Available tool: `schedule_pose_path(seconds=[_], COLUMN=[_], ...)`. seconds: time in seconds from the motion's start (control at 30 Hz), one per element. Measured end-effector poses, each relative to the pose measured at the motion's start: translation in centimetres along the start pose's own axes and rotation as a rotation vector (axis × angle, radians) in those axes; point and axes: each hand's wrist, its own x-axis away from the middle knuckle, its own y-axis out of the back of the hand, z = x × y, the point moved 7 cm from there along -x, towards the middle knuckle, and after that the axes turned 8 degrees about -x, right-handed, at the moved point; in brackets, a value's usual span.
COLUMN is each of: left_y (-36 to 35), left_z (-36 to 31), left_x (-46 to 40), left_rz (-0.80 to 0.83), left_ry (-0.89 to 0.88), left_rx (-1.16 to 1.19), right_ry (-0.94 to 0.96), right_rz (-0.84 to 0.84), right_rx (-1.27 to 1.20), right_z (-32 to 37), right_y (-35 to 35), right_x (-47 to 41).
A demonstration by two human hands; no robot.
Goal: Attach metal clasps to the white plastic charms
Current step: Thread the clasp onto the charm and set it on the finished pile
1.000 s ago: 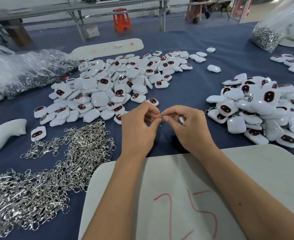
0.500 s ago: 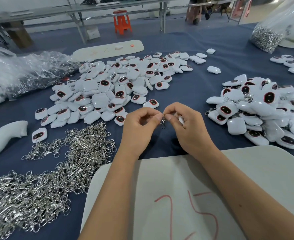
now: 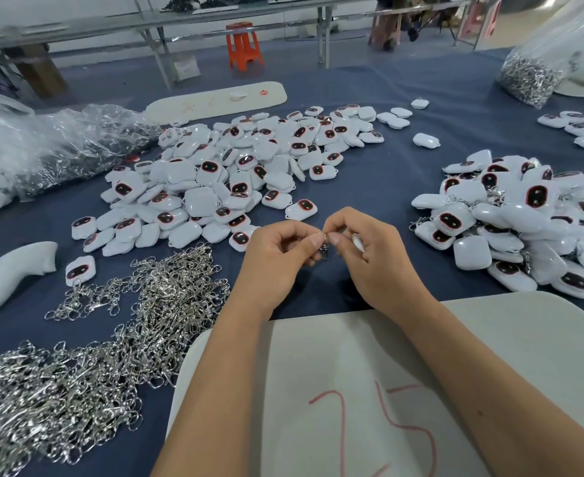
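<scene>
Head view. Both hands are held together above the blue cloth worktop (image 3: 369,173), fingertips meeting. The left hand (image 3: 276,259) is pinched on a small silver metal clasp (image 3: 324,247), which now hangs below the fingertips; a second ago it was barely seen between them. The right hand (image 3: 373,256) is curled round a white plastic charm (image 3: 357,242), of which only a sliver shows, while its thumb and forefinger are pressed to the clasp's ring. The dangling clasp suggests the ring is being threaded onto the charm's loop; whether it is closed cannot be told.

Materials: loose glossy white rounded-square charms with dark red-rimmed faces are heaped at centre (image 3: 221,180). A second heap at right (image 3: 510,222) shows chains among the charms, so is judged finished. Shiny, tangled wire clasps are spread at lower left (image 3: 87,356). A matte pale board marked in red (image 3: 369,390) is lying under the forearms.
</scene>
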Motion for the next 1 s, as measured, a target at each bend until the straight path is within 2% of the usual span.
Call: schedule_pose_path(seconds=[0.33,0.57,0.7,0.8,1.0], left_y=[0.3,0.3,0.2,0.1,0.4], left_z=[-0.2,-0.7,-1.4,-1.5,-1.3], left_x=[0.1,0.1,0.3,0.3,0.4], left_rz=[0.002,-0.083,-0.094,-0.093,-0.109], left_ry=[-0.020,-0.135,-0.199,-0.213,-0.213], left_rx=[-0.069,-0.198,-0.246,-0.286,-0.315], right_ry=[0.054,-0.175,-0.203,-0.135,0.175], right_rz=[0.010,0.084,0.044,-0.009,-0.079], right_rx=[0.051,-0.174,-0.239,-0.143,0.186], right_z=[0.1,-1.9,-2.3,-1.7,0.5], right_y=[-0.3,-0.3,0.3,0.5,0.8], right_x=[0.0,-0.2,-0.2,0.1,0.1])
